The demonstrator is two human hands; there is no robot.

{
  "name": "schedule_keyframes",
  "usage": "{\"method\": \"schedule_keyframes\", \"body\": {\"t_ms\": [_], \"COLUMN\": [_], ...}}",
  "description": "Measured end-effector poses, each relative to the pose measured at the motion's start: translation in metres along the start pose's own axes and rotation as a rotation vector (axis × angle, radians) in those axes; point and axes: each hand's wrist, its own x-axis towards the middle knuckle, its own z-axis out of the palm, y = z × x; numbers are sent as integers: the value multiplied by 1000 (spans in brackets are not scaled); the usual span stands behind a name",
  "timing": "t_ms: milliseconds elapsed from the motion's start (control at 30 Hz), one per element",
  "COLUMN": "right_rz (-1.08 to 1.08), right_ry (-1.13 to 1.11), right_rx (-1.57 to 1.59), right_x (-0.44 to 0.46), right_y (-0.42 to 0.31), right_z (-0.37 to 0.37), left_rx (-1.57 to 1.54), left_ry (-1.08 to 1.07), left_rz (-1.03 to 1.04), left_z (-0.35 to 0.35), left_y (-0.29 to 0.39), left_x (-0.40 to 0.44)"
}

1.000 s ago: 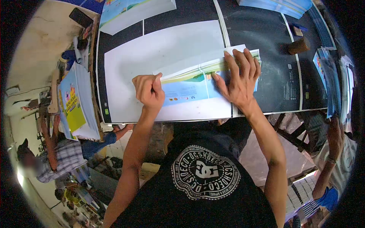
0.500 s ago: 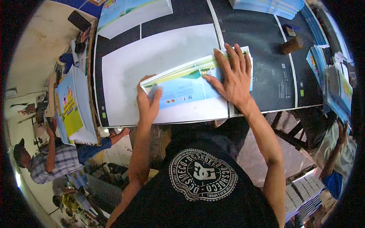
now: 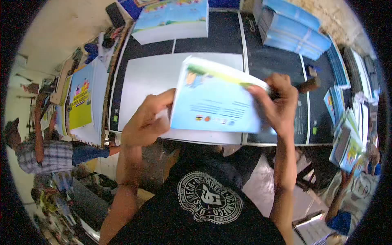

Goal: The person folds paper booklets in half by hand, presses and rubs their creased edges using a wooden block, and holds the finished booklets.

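A stack of light-blue booklets (image 3: 214, 104), with a green and yellow band, lines of text and small logos, is held up at a tilt above a white sheet (image 3: 153, 69) on the dark table. My left hand (image 3: 149, 118) grips its left edge, thumb in front and fingers curled. At the upper right edge, my right hand (image 3: 277, 100) is closed round the stack, slightly blurred. Its fingertips are partly hidden.
A tall pile of printed sheets (image 3: 171, 24) stands at the back left. Strapped blue bundles (image 3: 296, 34) lie at the back right, with a brown wooden block (image 3: 309, 85) nearer. More booklets (image 3: 349, 147) are at the far right. People work on both sides; one wears a checked shirt (image 3: 45, 155).
The stack has gone from lying on the white sheet to being lifted and tilted toward me. My right hand has changed from spread flat on top to gripping the edge.
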Motion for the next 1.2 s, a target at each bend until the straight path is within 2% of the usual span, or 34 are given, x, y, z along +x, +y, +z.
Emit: {"method": "schedule_keyframes", "body": {"t_ms": [33,100,167,200,267,300,333,500,700,833,933,1067,1167,1200], "right_rz": [33,287,337,364,401,398,404,410,224,-27,-32,71,1,-80], "right_ry": [54,9,-24,-42,-37,-49,-45,0,71,67,77,33,64,180], "right_rx": [7,212,256,276,390,334,317,165,-62,-230,-256,-147,-42,-73], "right_x": [3,8,12,13,10,9,7,3,3,2,3,9,12,11], "right_y": [0,0,-1,0,11,18,21,18,-13,-24,-25,-33,-26,-14], "right_z": [-8,-24,-33,-36,-33,-31,-30,-26,-30,-28,-21,-33,-68,-78], "left_rx": [41,125,221,283,202,158,114,170,185,156,205,225,281,349], "left_ry": [-90,-273,-260,-224,-91,-26,-37,34,78,148,194,292,337,370], "left_rz": [-17,-38,-45,-122,-74,-54,-136,-183,-334,-396,-400,-258,-130,-68], "left_z": [-3,-9,13,20,37,43,45,45,31,31,31,35,25,19], "left_y": [3,9,17,21,18,16,23,16,-10,-38,-31,-16,4,7], "left_x": [4,13,15,16,17,17,19,21,18,11,7,-4,-14,-16]}}
